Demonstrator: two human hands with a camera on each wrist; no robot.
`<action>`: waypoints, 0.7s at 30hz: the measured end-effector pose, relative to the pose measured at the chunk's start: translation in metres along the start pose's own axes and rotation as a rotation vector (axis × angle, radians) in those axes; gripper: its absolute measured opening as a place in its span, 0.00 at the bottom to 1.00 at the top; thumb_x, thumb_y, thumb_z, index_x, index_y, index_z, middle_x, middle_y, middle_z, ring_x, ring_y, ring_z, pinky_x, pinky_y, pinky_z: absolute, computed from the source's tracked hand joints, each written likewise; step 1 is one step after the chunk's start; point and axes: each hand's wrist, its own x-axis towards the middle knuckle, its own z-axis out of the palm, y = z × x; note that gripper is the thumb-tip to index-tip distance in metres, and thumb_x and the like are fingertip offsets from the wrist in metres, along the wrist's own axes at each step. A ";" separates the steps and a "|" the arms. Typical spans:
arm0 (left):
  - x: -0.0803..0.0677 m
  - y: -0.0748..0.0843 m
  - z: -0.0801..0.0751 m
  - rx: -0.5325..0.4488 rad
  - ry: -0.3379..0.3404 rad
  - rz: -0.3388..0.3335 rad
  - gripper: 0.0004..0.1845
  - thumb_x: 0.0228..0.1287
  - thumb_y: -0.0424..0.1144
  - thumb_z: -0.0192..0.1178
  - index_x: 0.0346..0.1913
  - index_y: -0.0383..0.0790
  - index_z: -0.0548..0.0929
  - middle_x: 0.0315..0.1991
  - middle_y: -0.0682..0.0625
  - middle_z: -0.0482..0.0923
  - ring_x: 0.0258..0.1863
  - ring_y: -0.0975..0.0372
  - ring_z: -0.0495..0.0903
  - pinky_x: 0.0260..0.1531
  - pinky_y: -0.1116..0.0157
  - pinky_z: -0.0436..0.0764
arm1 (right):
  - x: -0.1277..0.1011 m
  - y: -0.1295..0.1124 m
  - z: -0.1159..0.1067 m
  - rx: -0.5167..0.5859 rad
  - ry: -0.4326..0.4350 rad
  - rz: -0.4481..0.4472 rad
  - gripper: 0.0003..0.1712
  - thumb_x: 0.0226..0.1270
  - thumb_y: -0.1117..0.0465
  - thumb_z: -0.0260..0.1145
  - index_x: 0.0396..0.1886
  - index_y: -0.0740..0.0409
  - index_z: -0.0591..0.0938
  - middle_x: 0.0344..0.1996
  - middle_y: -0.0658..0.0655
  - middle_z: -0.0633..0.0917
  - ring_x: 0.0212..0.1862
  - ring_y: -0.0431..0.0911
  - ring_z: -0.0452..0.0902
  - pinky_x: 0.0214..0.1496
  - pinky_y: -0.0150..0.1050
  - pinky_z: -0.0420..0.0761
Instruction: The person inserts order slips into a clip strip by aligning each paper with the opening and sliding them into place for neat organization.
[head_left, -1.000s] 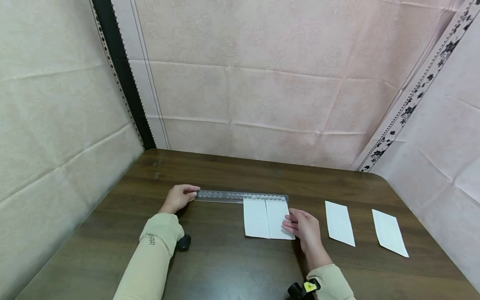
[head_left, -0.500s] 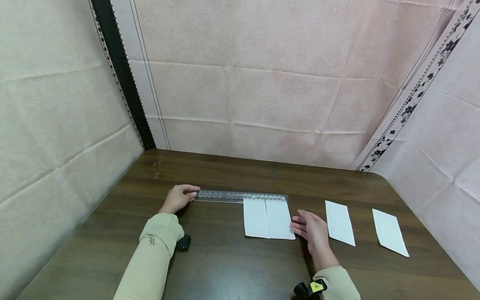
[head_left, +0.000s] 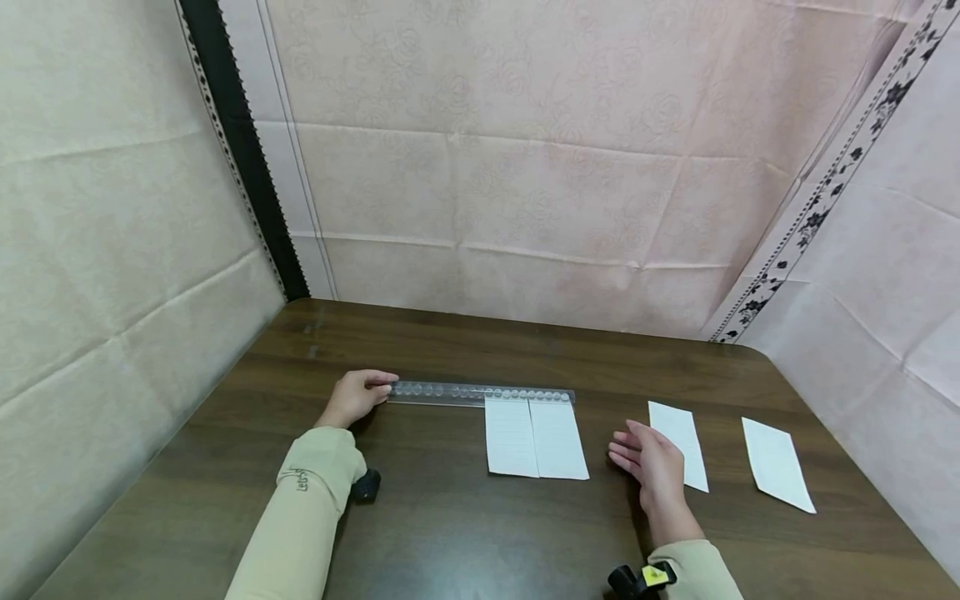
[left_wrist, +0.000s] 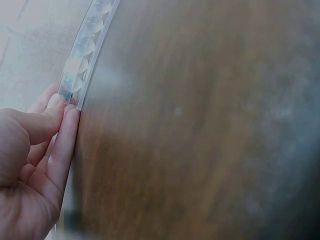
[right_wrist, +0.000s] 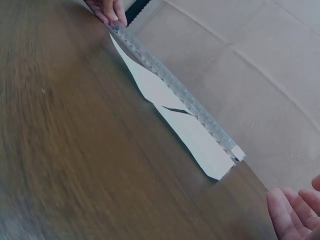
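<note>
My left hand (head_left: 354,398) pinches the left end of a long clear plastic ruler (head_left: 438,393) marked with a row of round shapes. Thumb and fingers meet at the ruler's tip (left_wrist: 70,90) in the left wrist view. Under the ruler's right half lie the top edges of two white paper sheets, a left one (head_left: 512,440) and a right one (head_left: 558,442), side by side with a thin gap. Off to their right, my right hand (head_left: 656,467) holds nothing, its fingers loosely bent. It partly covers a third white sheet (head_left: 684,437) in the head view.
A fourth white sheet (head_left: 780,465) lies farther right on the brown wooden table (head_left: 435,517). Light patterned cloth (head_left: 480,192) hangs behind the table's back edge and along both sides.
My right hand has left the right edge of the paired sheets and moved right, toward the third sheet. The left hand, ruler and sheets stay in place.
</note>
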 end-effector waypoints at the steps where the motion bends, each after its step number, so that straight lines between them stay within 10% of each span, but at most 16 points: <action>1: 0.000 0.000 0.000 0.002 0.001 0.000 0.12 0.65 0.31 0.57 0.50 0.36 0.83 0.49 0.40 0.79 0.42 0.57 0.80 0.40 0.64 0.80 | 0.000 0.000 -0.001 0.007 0.001 -0.002 0.27 0.71 0.56 0.54 0.61 0.71 0.66 0.31 0.54 0.85 0.33 0.45 0.83 0.39 0.38 0.81; 7: -0.001 0.000 0.000 0.012 0.005 -0.007 0.12 0.65 0.31 0.57 0.50 0.37 0.83 0.49 0.41 0.79 0.42 0.57 0.80 0.40 0.64 0.80 | 0.001 -0.002 -0.007 0.043 0.052 -0.036 0.22 0.71 0.58 0.56 0.56 0.70 0.70 0.26 0.51 0.84 0.32 0.44 0.83 0.38 0.37 0.82; 11: -0.002 0.001 -0.001 0.003 0.007 -0.011 0.12 0.65 0.31 0.57 0.50 0.36 0.83 0.49 0.41 0.79 0.43 0.57 0.79 0.41 0.64 0.79 | 0.002 -0.004 -0.015 0.110 0.120 -0.052 0.07 0.69 0.62 0.58 0.37 0.59 0.81 0.21 0.50 0.84 0.26 0.43 0.83 0.33 0.37 0.82; 15: -0.002 0.001 -0.001 -0.005 0.008 -0.009 0.12 0.65 0.31 0.57 0.50 0.36 0.83 0.50 0.40 0.79 0.44 0.56 0.79 0.41 0.64 0.79 | 0.004 -0.007 -0.023 0.193 0.175 -0.039 0.14 0.66 0.63 0.60 0.21 0.48 0.81 0.19 0.50 0.83 0.23 0.42 0.82 0.30 0.36 0.82; 21: -0.001 -0.001 -0.002 0.002 0.004 0.007 0.12 0.65 0.31 0.57 0.50 0.36 0.82 0.49 0.40 0.79 0.43 0.56 0.80 0.40 0.63 0.80 | 0.013 -0.007 -0.034 0.264 0.304 -0.072 0.07 0.63 0.67 0.61 0.26 0.55 0.81 0.17 0.49 0.82 0.20 0.40 0.81 0.26 0.33 0.81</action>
